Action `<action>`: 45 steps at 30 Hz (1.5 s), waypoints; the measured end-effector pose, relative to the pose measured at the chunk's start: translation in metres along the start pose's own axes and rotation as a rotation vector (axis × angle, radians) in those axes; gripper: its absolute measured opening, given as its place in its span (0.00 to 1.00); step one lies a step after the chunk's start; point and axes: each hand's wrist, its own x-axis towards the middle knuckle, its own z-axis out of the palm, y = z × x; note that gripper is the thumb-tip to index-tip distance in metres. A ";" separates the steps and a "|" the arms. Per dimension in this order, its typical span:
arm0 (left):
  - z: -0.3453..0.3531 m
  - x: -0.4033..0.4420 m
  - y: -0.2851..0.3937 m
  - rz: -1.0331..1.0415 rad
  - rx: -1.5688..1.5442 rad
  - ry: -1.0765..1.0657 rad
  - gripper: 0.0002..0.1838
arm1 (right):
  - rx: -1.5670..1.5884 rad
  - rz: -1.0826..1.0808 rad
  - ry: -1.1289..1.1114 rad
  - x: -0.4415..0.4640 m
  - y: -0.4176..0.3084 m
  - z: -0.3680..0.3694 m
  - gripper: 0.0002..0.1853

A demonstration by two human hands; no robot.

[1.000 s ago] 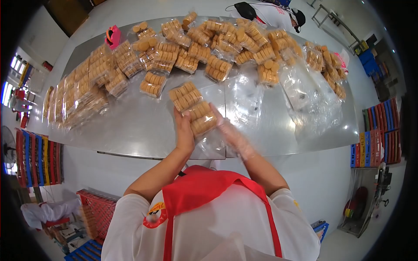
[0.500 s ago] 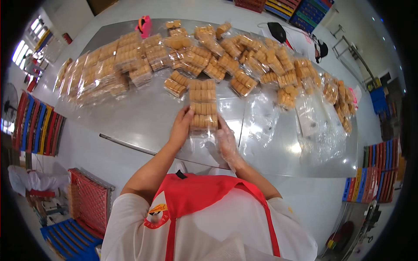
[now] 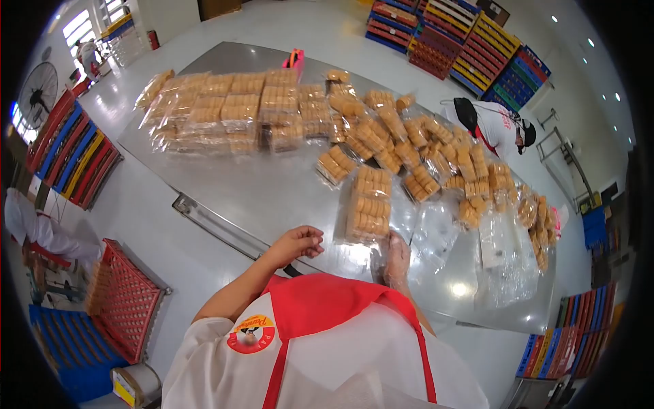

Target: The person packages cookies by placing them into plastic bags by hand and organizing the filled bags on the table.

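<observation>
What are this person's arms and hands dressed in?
White sleeves end above the elbows, leaving the forearms uncovered. The left hand shows no glove; the right hand seems to have a thin clear one, its edge unclear. No cables or markings show on either.

Stacks of multicolored plastic crates (image 3: 455, 49) rise behind a co-worker (image 3: 501, 128) in a white top and dark cap, near a metal frame (image 3: 567, 163). Across the room, a round caged fan (image 3: 39, 95) stands beside another crate stack (image 3: 75, 151), with a red lattice-sided crate (image 3: 133, 300), a blue crate (image 3: 73, 351) and a red fire extinguisher (image 3: 153, 40) also in view.
</observation>
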 end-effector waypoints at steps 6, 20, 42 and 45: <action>-0.035 -0.015 0.011 -0.026 -0.195 -0.127 0.17 | -0.030 -0.107 0.018 0.001 0.005 0.000 0.24; -0.046 -0.077 -0.024 0.197 -0.073 0.266 0.18 | -0.305 -0.251 -0.284 -0.008 -0.025 0.027 0.37; -0.203 -0.420 -0.381 -0.606 0.098 1.178 0.13 | 0.096 0.159 -0.361 -0.092 -0.191 0.171 0.23; -0.273 -0.424 -0.324 -0.394 -0.077 1.326 0.15 | 0.226 0.177 -0.473 -0.116 -0.186 0.236 0.21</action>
